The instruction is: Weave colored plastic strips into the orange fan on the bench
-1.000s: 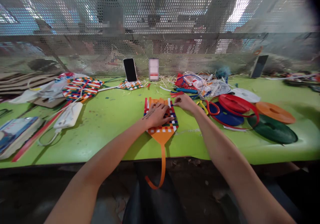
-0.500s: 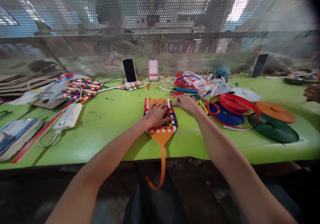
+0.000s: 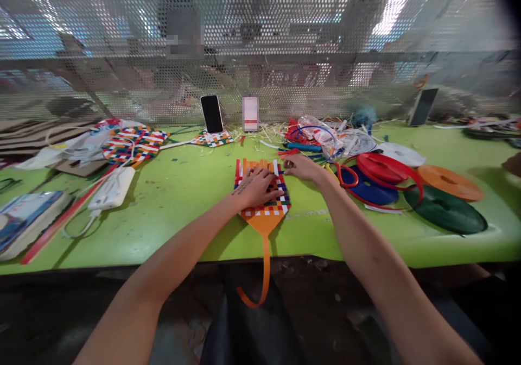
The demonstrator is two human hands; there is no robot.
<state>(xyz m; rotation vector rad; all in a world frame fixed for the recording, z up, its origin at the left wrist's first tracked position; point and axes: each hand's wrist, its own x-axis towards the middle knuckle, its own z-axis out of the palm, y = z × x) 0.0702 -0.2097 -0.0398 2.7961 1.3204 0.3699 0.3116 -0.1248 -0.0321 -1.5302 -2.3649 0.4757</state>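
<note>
A woven mat piece of white, red, blue, green and orange strips lies in front of me, its orange point toward me and one long orange strip hanging over the table edge. My left hand rests flat on the weave with fingers spread, covering its middle. At the upper right edge of the weave, my right hand has its fingers curled and pinched at the end of a thin dark strip. The pinched end is small and partly hidden by the fingers.
Right of my hands lie scissors and rolls of strip, among them red, orange and green. Plastic bags and scraps sit behind. A phone, a finished woven piece and a power strip are leftward.
My right hand has shifted very slightly at the weave's right edge. My left hand stays in place on the weave. Another person's hand at the far right has drawn partly out of view.
</note>
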